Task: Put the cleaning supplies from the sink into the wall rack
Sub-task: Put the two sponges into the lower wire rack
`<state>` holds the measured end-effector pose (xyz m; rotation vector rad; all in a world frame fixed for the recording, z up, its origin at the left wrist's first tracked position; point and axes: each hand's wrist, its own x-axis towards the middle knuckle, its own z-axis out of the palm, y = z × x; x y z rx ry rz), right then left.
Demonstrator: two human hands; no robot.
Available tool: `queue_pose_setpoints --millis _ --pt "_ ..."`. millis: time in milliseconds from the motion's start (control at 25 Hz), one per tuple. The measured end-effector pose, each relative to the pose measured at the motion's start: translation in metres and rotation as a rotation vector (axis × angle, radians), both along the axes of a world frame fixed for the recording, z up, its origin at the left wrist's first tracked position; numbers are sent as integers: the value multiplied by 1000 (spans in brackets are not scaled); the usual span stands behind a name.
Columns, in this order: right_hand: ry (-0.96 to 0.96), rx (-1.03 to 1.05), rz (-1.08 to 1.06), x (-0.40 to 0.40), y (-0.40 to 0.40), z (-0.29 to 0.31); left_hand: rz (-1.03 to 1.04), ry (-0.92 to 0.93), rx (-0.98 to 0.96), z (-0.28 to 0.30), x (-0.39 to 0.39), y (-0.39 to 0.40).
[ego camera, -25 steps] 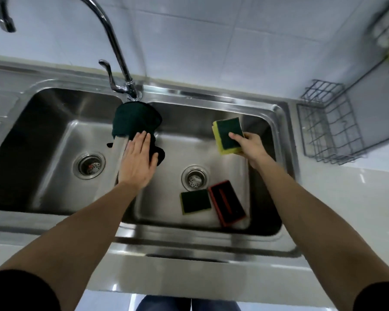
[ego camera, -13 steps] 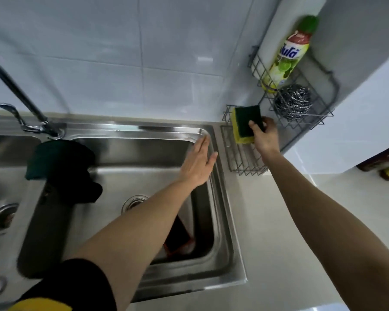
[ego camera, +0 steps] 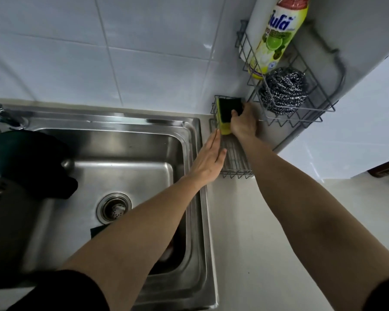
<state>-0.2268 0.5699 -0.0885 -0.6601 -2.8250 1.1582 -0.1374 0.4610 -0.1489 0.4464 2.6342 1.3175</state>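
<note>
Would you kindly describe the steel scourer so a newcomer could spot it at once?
Look right of the sink to the upper wire wall rack. Beside the yellow-green detergent bottle sits the steel scourer, the only round, silvery coiled ball there.

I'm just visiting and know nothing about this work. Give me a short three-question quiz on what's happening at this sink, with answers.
1. True or false: the right hand holds a yellow-and-green sponge at the lower wire basket.
2. What sits beside the dish soap bottle in the upper wire rack? A) a cup B) a steel wool scrubber C) a brush
3. Fill in: the left hand is open and holds ____.

Key
1. True
2. B
3. nothing; it hovers flat between the sink and the basket.
</note>
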Motion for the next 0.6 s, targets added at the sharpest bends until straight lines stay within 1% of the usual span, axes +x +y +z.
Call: queue_pose_setpoints --millis 120,200,280,400,520,600 --pt "41 -63 -16 -1 2 -18 13 34 16 -6 -2 1" --pt "82 -51 4 3 4 -28 18 58 20 -9 -2 2" --pt "104 49 52 7 4 -29 20 66 20 -11 -2 3" --pt "145 289 176 10 6 -23 21 58 12 -11 -2 3" --pt "204 473 380 16 18 -27 18 36 12 -9 -1 2" --pt "202 533 526 20 29 -37 17 27 19 -8 0 2"
